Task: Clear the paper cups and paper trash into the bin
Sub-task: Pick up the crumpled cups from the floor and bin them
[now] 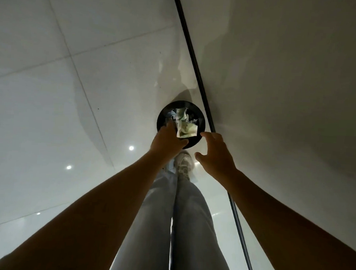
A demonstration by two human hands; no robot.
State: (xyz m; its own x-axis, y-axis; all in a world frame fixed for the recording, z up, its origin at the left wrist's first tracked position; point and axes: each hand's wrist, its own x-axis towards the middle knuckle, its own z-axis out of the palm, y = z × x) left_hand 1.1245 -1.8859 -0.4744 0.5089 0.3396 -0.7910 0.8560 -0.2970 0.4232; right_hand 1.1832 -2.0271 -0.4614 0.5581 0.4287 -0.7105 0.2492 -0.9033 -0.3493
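A round black bin stands on the floor beside the wall, seen from straight above. Crumpled paper lies inside it. A greenish-white paper piece hangs over the bin's near side, at the fingertips of my left hand; whether the fingers still pinch it is hard to tell. My right hand hovers just right of the bin's near rim, fingers spread and relaxed, holding nothing.
Glossy white floor tiles spread to the left, with light spots reflected in them. A black strip runs along the base of the grey wall on the right. My legs and a white shoe are below the hands.
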